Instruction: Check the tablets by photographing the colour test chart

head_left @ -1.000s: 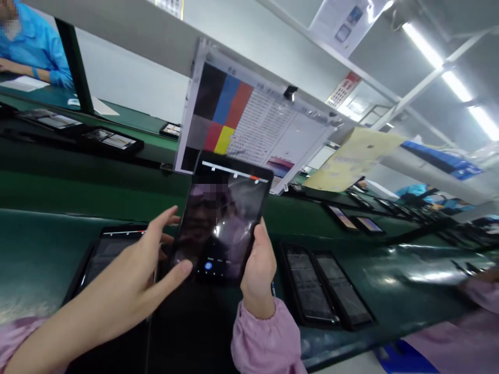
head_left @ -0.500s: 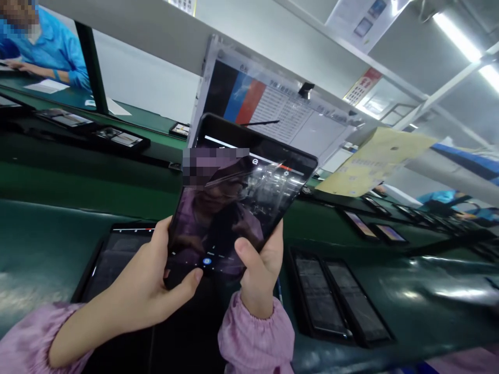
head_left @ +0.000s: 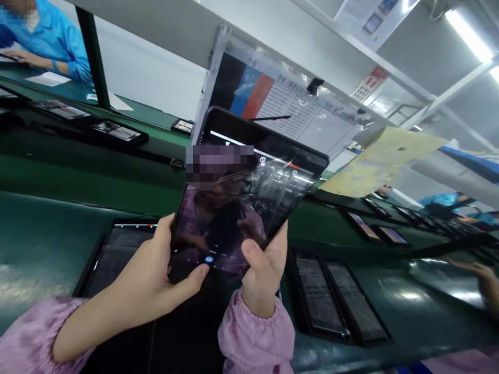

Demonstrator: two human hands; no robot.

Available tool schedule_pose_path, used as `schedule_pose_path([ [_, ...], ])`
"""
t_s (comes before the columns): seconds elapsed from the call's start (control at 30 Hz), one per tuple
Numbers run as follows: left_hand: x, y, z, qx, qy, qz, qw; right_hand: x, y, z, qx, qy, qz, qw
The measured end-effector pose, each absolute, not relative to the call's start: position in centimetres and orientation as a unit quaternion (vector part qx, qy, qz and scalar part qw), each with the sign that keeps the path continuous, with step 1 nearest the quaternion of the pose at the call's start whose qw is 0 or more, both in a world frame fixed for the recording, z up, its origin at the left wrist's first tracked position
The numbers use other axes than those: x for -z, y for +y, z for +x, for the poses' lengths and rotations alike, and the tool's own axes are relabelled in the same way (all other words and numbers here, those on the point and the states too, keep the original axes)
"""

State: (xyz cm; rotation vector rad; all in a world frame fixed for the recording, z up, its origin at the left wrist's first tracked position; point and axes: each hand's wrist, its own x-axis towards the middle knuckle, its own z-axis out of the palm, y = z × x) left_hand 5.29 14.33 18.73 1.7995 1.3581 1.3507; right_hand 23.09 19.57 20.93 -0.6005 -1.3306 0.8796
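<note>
I hold a black tablet (head_left: 241, 192) up off the green bench (head_left: 47, 244), both hands closed around its lower end. My left hand (head_left: 156, 280) wraps the bottom left corner, thumb lying across the glass beside a small blue on-screen button. My right hand (head_left: 263, 270) clamps the bottom right edge, thumb on the front. The tablet's long axis runs up and away from me, leaning right, its top edge rising in front of a hanging colour test chart (head_left: 268, 104). The screen is dark and glossy, carrying reflections and a thin bar near the top. More tablets (head_left: 335, 298) lie flat on the bench just right of my right hand, another (head_left: 117, 249) under my left.
</note>
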Motion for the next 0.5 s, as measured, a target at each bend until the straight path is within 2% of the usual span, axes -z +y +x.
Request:
schedule_pose_path([
  [0.17, -18.76, 14.34, 5.34, -0.495, 0.495, 0.663, 0.267, -20.7, 19.62, 23.28, -0.382, -0.587, -0.276, 0.659],
  [0.5, -18.99, 14.37, 5.35, -0.497, 0.508, 0.666, 0.226, -20.9, 19.64, 23.1, -0.373, -0.59, -0.231, 0.677],
])
